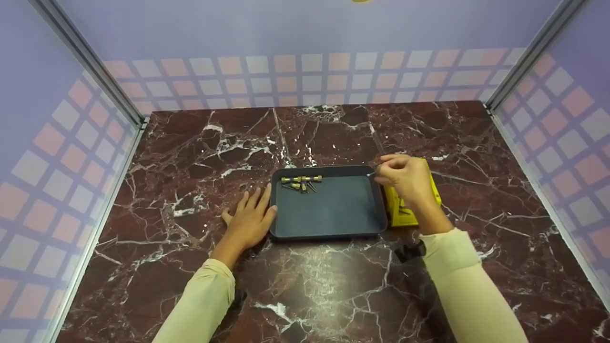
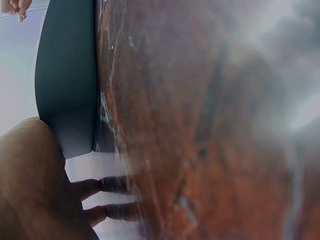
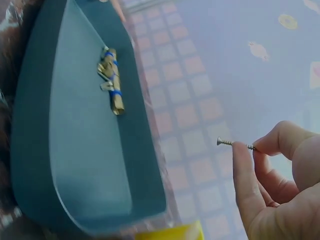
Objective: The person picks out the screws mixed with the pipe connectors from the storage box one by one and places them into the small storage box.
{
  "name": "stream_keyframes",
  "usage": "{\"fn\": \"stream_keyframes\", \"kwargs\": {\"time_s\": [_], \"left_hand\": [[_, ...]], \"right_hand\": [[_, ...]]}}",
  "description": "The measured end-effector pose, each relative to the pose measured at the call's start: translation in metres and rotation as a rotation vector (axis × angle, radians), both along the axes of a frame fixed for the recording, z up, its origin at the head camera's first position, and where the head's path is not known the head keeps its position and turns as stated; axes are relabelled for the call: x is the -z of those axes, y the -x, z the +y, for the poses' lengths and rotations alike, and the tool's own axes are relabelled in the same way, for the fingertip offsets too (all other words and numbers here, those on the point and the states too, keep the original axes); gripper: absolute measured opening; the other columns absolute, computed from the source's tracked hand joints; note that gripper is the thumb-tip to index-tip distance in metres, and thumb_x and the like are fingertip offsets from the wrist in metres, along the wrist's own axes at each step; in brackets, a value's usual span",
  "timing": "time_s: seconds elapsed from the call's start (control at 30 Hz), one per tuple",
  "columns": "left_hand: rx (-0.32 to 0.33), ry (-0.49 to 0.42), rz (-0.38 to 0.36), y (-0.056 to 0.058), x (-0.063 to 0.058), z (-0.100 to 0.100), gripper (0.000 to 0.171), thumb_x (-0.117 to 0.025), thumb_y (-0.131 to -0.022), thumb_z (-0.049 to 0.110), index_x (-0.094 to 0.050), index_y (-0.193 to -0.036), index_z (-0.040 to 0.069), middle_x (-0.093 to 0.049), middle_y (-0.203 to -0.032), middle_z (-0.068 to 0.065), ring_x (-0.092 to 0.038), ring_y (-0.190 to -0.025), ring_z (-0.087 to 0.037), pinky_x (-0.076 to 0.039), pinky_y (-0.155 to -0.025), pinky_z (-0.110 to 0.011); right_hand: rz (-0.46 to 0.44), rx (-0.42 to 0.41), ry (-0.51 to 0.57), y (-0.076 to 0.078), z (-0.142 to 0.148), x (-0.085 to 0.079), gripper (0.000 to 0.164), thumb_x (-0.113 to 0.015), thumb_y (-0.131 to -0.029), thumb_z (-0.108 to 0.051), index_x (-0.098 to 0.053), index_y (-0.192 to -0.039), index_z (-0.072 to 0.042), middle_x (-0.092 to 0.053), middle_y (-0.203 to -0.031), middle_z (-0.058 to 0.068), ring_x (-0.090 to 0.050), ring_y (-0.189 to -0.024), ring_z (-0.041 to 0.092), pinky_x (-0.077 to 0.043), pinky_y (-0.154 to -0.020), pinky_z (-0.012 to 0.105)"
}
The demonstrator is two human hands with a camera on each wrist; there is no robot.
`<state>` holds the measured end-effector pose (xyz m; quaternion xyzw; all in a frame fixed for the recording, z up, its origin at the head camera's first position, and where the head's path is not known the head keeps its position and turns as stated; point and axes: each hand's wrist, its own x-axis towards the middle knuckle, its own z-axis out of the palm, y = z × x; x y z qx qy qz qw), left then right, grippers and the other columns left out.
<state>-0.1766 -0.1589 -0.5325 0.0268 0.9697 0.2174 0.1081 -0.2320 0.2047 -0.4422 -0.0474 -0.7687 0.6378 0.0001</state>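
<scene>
A dark grey tray (image 1: 329, 209) lies on the marbled table. In its far left corner are brass-coloured cylindrical pieces (image 1: 301, 179) with blue bands, plus several smaller brass and thin dark bits. Above the tray's far right corner, my right hand (image 1: 405, 178) pinches a small screw (image 3: 226, 142) between thumb and fingertips; the right wrist view shows its flat head and threaded shank. My left hand (image 1: 250, 219) rests beside the tray's left side, fingers straight and spread, with the thumb at the rim.
A yellow container (image 1: 404, 218) stands against the tray's right side, partly hidden by the right hand and wrist; small dark items show in it. Tiled-pattern panels (image 1: 310, 76) bound the table at the back and both sides.
</scene>
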Motion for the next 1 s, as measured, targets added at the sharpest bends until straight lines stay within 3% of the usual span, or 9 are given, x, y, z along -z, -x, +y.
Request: {"fn": "stream_keyframes", "kwargs": {"time_s": [0.2, 0.3, 0.47, 0.67, 1.0], "left_hand": [[-0.005, -0.002, 0.005, 0.000, 0.000, -0.001, 0.064, -0.026, -0.108, 0.057, -0.004, -0.165, 0.040, -0.016, -0.173, -0.003, -0.007, -0.159, -0.038, -0.003, -0.108, -0.082], [-0.008, 0.000, 0.010, 0.000, 0.000, -0.002, 0.063, -0.026, -0.108, 0.057, -0.004, -0.165, 0.040, -0.017, -0.173, -0.003, -0.008, -0.159, -0.038, -0.003, -0.109, -0.082], [-0.011, 0.001, 0.011, -0.001, 0.001, -0.002, 0.063, -0.025, -0.108, 0.057, -0.004, -0.165, 0.040, -0.018, -0.172, -0.003, -0.009, -0.159, -0.039, -0.003, -0.109, -0.081], [-0.010, -0.004, 0.006, 0.000, 0.002, -0.002, 0.063, -0.026, -0.107, 0.057, -0.004, -0.164, 0.040, -0.017, -0.173, -0.003, -0.009, -0.159, -0.038, -0.003, -0.109, -0.081], [0.004, 0.009, -0.009, 0.001, 0.001, -0.002, 0.063, -0.025, -0.107, 0.059, 0.000, -0.163, 0.043, -0.015, -0.173, -0.002, -0.007, -0.160, -0.038, -0.004, -0.108, -0.082]], "right_hand": [[-0.018, 0.071, 0.035, 0.002, 0.026, -0.003, 0.021, -0.065, -0.087, 0.004, -0.071, -0.100, 0.020, -0.065, -0.121, 0.008, -0.076, -0.092, 0.017, -0.061, -0.080, 0.028], [-0.035, 0.096, 0.012, 0.002, 0.037, 0.000, 0.027, -0.064, -0.086, 0.005, -0.069, -0.105, 0.022, -0.065, -0.126, 0.013, -0.077, -0.088, 0.018, -0.061, -0.078, 0.028], [-0.061, 0.123, -0.095, 0.002, 0.049, 0.009, 0.028, -0.063, -0.086, 0.002, -0.070, -0.107, 0.019, -0.062, -0.138, 0.021, -0.076, -0.083, 0.010, -0.061, -0.076, 0.025], [-0.080, 0.132, -0.171, 0.001, 0.055, 0.016, 0.029, -0.062, -0.087, -0.002, -0.071, -0.106, 0.018, -0.065, -0.135, 0.018, -0.076, -0.083, 0.010, -0.061, -0.072, 0.024], [-0.103, 0.149, -0.110, 0.001, 0.056, 0.022, 0.029, -0.060, -0.088, 0.000, -0.068, -0.107, 0.020, -0.063, -0.135, 0.019, -0.073, -0.103, 0.022, -0.061, -0.076, 0.028]]}}
